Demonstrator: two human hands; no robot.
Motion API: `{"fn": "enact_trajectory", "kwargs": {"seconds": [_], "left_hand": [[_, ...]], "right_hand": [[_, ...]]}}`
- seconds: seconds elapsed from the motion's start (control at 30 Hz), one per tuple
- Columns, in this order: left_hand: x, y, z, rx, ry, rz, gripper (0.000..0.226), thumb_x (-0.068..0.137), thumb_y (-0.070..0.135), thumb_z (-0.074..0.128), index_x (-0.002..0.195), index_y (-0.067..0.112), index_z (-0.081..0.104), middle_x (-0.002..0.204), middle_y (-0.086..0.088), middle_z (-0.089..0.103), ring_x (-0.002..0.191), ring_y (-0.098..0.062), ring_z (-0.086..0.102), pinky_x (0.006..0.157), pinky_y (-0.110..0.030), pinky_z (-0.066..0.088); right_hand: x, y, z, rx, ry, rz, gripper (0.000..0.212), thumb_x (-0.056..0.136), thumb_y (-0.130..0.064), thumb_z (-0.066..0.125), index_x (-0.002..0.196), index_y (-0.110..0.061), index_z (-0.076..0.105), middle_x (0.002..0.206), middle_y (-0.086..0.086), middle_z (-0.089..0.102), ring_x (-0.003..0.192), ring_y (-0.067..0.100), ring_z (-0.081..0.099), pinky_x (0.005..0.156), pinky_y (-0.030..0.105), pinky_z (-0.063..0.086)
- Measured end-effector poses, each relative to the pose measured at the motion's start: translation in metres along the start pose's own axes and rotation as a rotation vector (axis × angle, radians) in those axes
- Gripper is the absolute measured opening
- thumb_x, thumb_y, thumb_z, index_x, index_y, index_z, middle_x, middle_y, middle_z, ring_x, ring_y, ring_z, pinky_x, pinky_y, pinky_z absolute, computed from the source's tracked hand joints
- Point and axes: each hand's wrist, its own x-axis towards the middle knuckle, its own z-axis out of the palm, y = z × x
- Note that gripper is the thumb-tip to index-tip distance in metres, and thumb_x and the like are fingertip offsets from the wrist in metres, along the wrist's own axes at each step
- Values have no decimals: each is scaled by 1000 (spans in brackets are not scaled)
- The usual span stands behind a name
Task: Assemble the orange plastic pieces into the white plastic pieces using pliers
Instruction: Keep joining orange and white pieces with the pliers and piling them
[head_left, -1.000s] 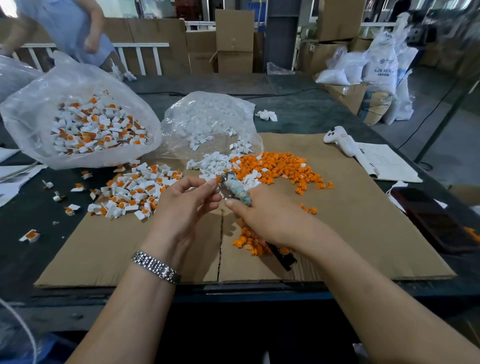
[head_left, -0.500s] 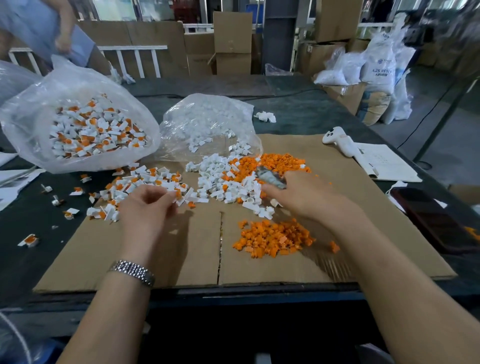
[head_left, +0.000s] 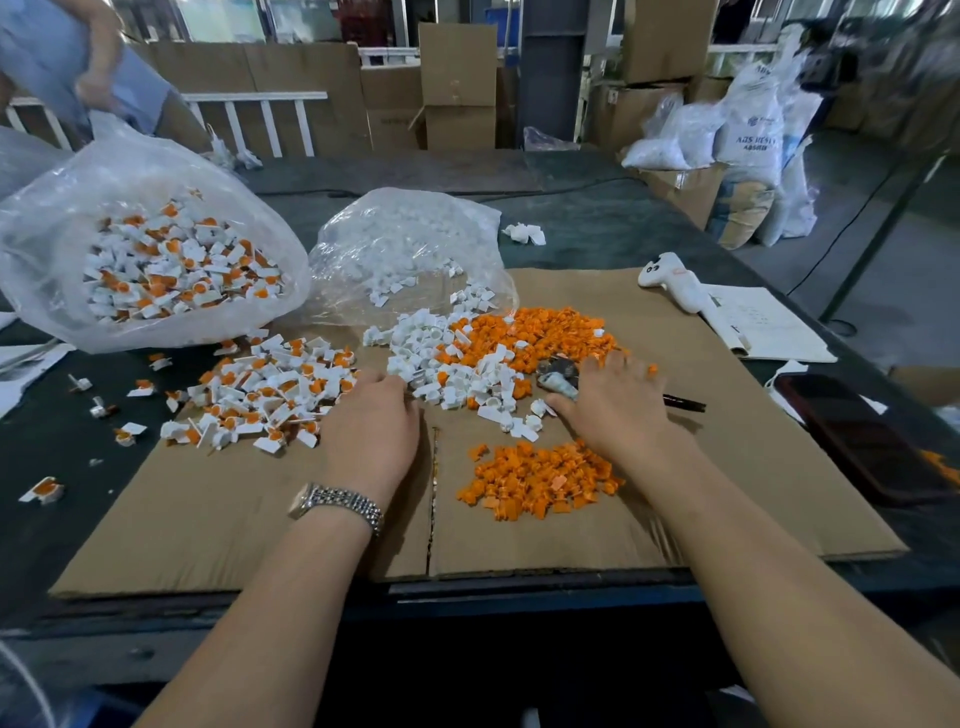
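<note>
We are between assemblies, fetching parts. Our right hand (head_left: 613, 400) holds the pliers (head_left: 558, 382) while reaching into the far orange pieces (head_left: 545, 332); our left hand (head_left: 371, 421), fingers curled out of sight, meets the white pieces (head_left: 441, 358). Next, we judge, each hand picks one piece.

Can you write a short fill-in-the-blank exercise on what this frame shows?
1. The pliers are held in the ____ hand.
2. The wristwatch is on the ____ wrist.
3. The loose pieces lie on a sheet of ____ on the table.
4. The small pile nearest the person holds pieces of the colour ____.

Missing words: right; left; cardboard; orange
</note>
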Motion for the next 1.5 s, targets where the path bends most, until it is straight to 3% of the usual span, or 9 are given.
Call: {"fn": "enact_trajectory", "kwargs": {"seconds": [0.3, 0.4, 0.53, 0.73, 0.9, 1.0, 1.17, 1.33, 1.5], "left_hand": [[18, -12, 10, 37, 26, -78, 24, 104, 33, 58, 111, 9, 61, 119, -10, 59, 89, -29, 64, 62, -35, 44], [19, -12, 13, 17, 25, -85, 31, 104, 35, 57, 121, 9, 58, 122, -12, 57, 90, -32, 64, 62, -36, 41], [23, -11, 15, 58, 16, -73, 20, 106, 27, 54, 108, 11, 66, 116, -10, 58, 81, -26, 56, 62, -34, 39], [15, -7, 11, 2, -4, 30, 18, 100, 20, 55, 113, 26, 66, 108, -1, 66, 84, -20, 55, 56, -29, 35], [1, -2, -10, -528, -32, -124, 25, 99, 18, 64, 122, 22, 72, 110, 4, 71, 96, -11, 66, 85, -34, 59], [-9, -3, -24, -949, -172, -265, 14, 95, 17, 71, 102, 26, 79, 91, 7, 77, 77, 3, 71, 60, -10, 53], [-19, -4, -30, -1721, -417, -542, 19, 81, 2, 76, 99, 5, 79, 95, -16, 77, 84, -20, 77, 63, -20, 59], [-25, -9, -23, -1822, -530, -490, 36, 75, 3, 77, 111, 0, 78, 100, -18, 77, 88, -20, 78, 68, -20, 60], [-25, -7, -26, -1811, -512, -468, 28, 75, 0, 76, 102, 3, 81, 101, -19, 77, 86, -20, 78, 69, -19, 60]], "right_hand": [[-4, -3, -17, 40, -24, -1, 69, 96, -66, 40, 136, -10, 48, 143, 18, 43, 132, 38, 40, 107, 59, 36], [-14, -15, -29, 148, 131, -188, 44, 97, -53, 55, 123, -18, 55, 125, 6, 54, 118, 26, 51, 99, 49, 44], [-33, -45, -38, 362, -104, -545, 25, 93, -34, 70, 116, -25, 67, 108, -5, 62, 105, 15, 58, 91, 35, 48], [-34, -67, -25, 135, -60, -600, 21, 97, -13, 62, 115, -22, 68, 112, 5, 67, 110, 26, 59, 98, 41, 44], [-33, -59, -21, 413, 51, -477, 20, 98, -19, 62, 115, -19, 71, 114, 6, 61, 107, 23, 58, 91, 37, 50], [-35, -48, -23, 873, 27, -302, 8, 90, -14, 72, 95, -18, 77, 91, -2, 72, 81, 11, 69, 71, 23, 54], [-48, -44, -26, 1395, -88, -228, 10, 93, -15, 70, 100, -17, 77, 83, 2, 77, 80, 8, 74, 76, 20, 57], [-56, -53, -32, 1386, -17, -315, 8, 92, -14, 71, 100, -12, 74, 84, 1, 75, 80, 11, 72, 75, 21, 55], [-59, -57, -34, 1206, 48, -371, 5, 94, -17, 68, 95, -19, 73, 82, -8, 69, 75, 2, 62, 71, 15, 50]]}}
